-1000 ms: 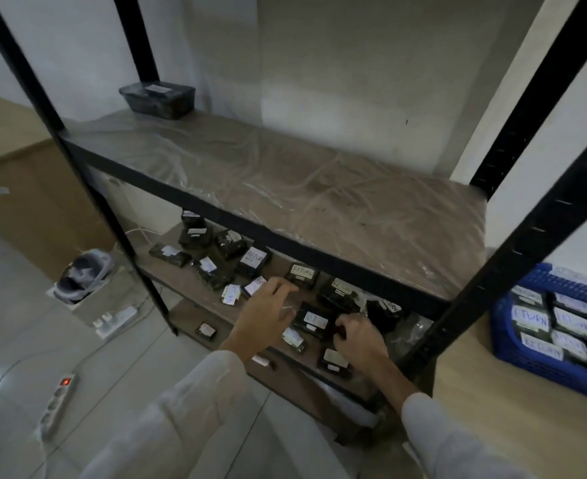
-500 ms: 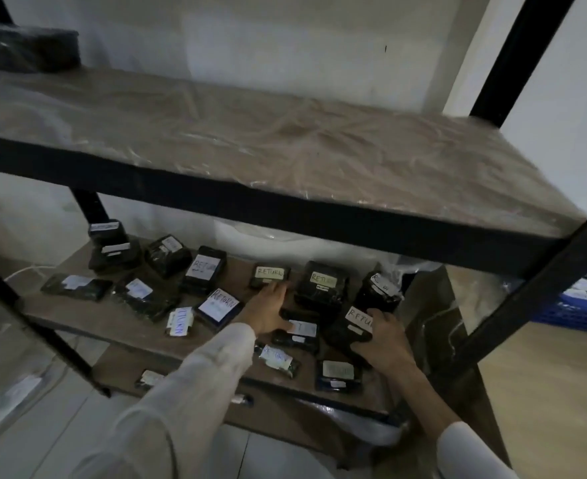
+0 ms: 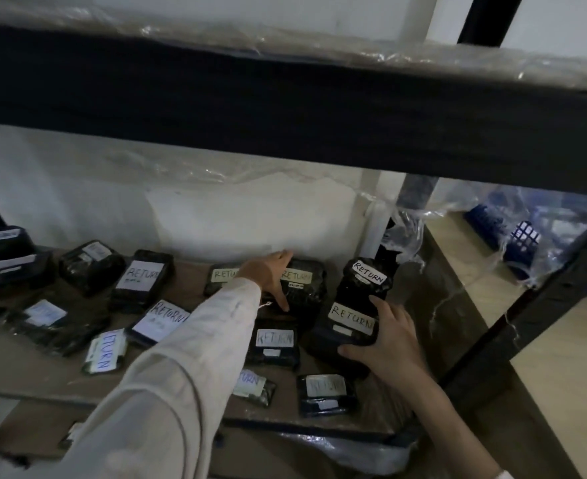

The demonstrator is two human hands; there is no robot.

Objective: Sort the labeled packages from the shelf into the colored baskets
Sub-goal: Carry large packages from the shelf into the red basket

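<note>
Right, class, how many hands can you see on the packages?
2. The left hand reaches over a back-row package; the right hand grips the large package at the right. No others show.

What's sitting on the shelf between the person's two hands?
In the head view, two black RETURN-labelled packages: the large package that the right hand grips, and the back package that the left hand reaches over.

A brown wooden shelf board (image 3: 43, 371) in a black metal frame carries black plastic-wrapped packages (image 3: 143, 276) with white handwritten labels, most reading RETURN. They lie scattered across it. At the right sits a bulkier black package (image 3: 350, 326), with another touching it behind.
</note>
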